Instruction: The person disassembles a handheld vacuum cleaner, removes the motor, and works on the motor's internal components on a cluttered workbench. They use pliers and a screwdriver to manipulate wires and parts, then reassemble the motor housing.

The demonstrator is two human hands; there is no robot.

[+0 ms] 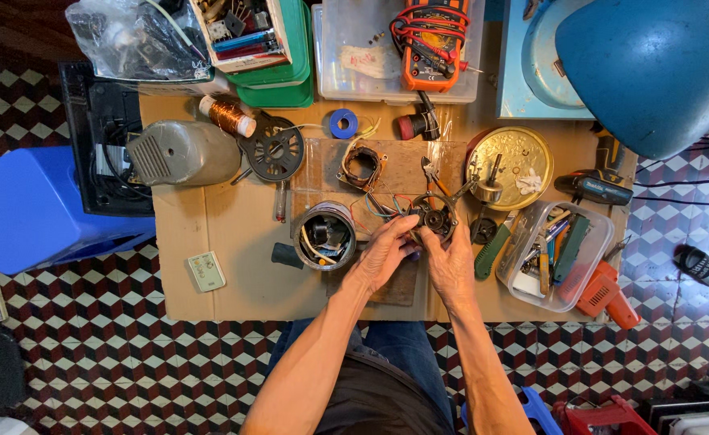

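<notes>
Watching from the head camera: both hands are working on a small dark round motor part (pixel 435 216) held just above the cardboard-covered table (pixel 234 242). The left hand (pixel 387 254) is curling in from the left, its fingers (pixel 399 229) pressed against the part's lower left rim; the right hand (pixel 449 262) is cupping it from below and right, thumb and fingers closed on the rim. So both are clamping on the same piece, not open. Coloured wires (pixel 383 205) are trailing from the part toward the copper-wound coil frame (pixel 362 165) lying farther back. I am judging this as a mid-step of fitting or freeing something at the part's centre; the exact contact point is hidden under the fingertips, and I cannot tell whether a tool is pinched there. The next move, I think, is calling for a steady hold with one hand while the other turns or pulls, without straining the wires. A round tin of bits (pixel 325 235) is sitting just left of the left hand; a clear tray of tools (pixel 560 254) lies to the right.
</notes>
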